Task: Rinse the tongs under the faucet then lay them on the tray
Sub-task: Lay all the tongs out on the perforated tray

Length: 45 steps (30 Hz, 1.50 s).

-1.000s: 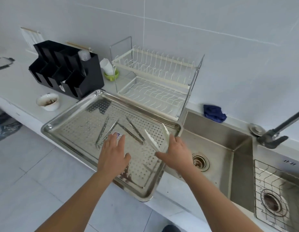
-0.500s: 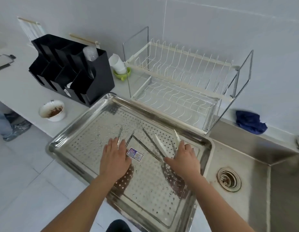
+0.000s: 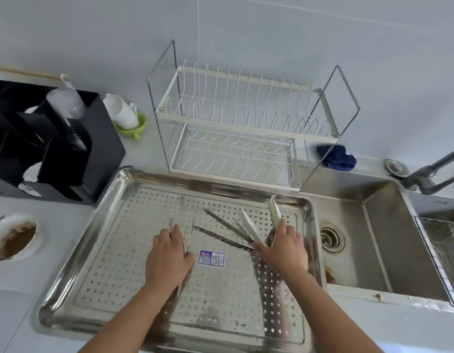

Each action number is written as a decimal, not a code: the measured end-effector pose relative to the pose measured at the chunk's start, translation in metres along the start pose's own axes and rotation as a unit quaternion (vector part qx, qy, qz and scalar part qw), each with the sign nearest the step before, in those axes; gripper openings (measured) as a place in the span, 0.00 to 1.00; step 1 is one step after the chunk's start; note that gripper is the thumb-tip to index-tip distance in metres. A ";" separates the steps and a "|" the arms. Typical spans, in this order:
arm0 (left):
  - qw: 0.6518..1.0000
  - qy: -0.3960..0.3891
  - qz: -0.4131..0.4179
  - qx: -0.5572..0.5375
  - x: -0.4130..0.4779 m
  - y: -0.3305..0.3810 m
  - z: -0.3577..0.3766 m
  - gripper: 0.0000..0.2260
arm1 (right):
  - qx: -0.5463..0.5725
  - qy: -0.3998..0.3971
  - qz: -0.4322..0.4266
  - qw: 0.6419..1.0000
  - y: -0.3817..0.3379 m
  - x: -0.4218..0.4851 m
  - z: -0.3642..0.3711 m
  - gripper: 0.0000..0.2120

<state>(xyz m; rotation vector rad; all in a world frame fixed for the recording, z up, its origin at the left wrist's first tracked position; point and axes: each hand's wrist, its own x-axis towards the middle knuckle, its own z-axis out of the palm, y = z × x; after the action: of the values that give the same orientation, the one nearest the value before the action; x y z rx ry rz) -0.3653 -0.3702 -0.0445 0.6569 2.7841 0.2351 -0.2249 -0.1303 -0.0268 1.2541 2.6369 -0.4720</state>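
A perforated steel tray (image 3: pixel 111 250) lies on the counter left of the sink (image 3: pixel 373 240). My left hand (image 3: pixel 167 256) rests flat on a thin pair of metal tongs (image 3: pixel 189 233) in the tray's middle. A second pair of metal tongs (image 3: pixel 221 225) lies spread just to the right. My right hand (image 3: pixel 283 248) grips the white-tipped tongs (image 3: pixel 249 226) low over the tray's right side, their two tips pointing away from me. The faucet (image 3: pixel 429 171) stands at the far right, behind the sink; no water shows.
A wire dish rack (image 3: pixel 233 138) stands behind the tray. A black organiser (image 3: pixel 55 154) sits at the left, a dirty white bowl (image 3: pixel 14 238) in front of it. A blue cloth (image 3: pixel 336 157) lies behind the sink. A sticker (image 3: pixel 211 257) is on the tray floor.
The view has swung left and down over the tray. My right hand has carried the white-tipped tongs from the tray's edge to above its floor. My left hand stays on the thin tongs.
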 end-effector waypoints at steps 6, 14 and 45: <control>1.000 -0.011 0.015 -0.003 -0.003 -0.014 -0.008 0.40 | 0.022 0.113 -0.061 0.991 -0.016 -0.026 -0.004 0.38; 0.999 -0.035 -0.017 -0.001 -0.010 -0.023 -0.007 0.42 | -0.022 0.056 -0.237 0.970 -0.065 -0.032 0.019 0.24; 0.998 -0.056 0.010 -0.021 0.014 -0.062 -0.026 0.38 | 0.126 -0.033 -0.017 0.991 -0.121 -0.071 0.080 0.25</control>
<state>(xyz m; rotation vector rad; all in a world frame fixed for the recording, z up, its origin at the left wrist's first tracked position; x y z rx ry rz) -0.4110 -0.4207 -0.0364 0.6679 2.6585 0.2533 -0.2718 -0.2820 -0.0555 1.2384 2.6091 -0.8596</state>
